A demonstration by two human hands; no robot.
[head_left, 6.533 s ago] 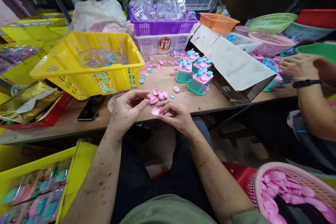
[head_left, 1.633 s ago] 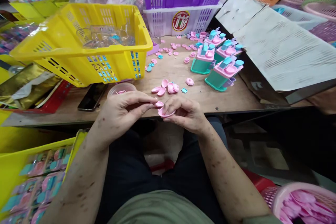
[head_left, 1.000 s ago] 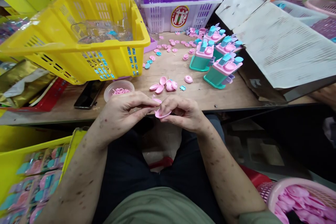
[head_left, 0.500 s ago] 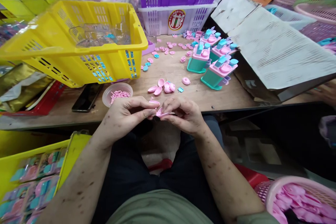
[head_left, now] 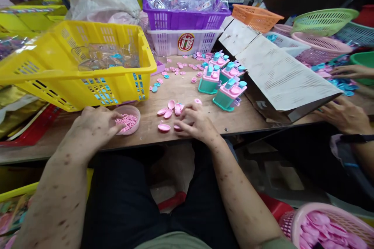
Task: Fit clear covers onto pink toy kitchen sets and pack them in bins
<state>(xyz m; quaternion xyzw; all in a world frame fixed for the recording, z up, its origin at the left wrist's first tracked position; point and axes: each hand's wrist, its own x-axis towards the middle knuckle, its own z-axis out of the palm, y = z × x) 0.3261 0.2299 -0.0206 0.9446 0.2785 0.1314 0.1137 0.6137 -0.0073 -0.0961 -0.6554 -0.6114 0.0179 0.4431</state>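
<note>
My left hand (head_left: 92, 128) reaches into a round clear tub (head_left: 136, 124) of tiny pink plastic pieces (head_left: 127, 122), thumb and fingers apart at its left side. My right hand (head_left: 196, 123) is low over the table's front edge, its fingers spread and bent. Beneath its fingertips lies a pink oval shell (head_left: 177, 127), partly hidden. Just left of it, another hollow pink oval shell (head_left: 164, 127) rests on the table. Several more pink shells (head_left: 168, 113) are clustered behind, some covered by my right hand.
Teal-and-pink toy sets (head_left: 208, 85) stand at the back right, beside a tilted white cardboard box (head_left: 280, 66). A yellow basket (head_left: 117, 76) flanks the left. A pink basket (head_left: 295, 218) of pink parts is at lower right. Another person's hand (head_left: 341, 114) works at far right.
My hands have moved apart. The left went left to the tub, and the right let go of the pink shell piece at the table edge. The view has tilted up.
</note>
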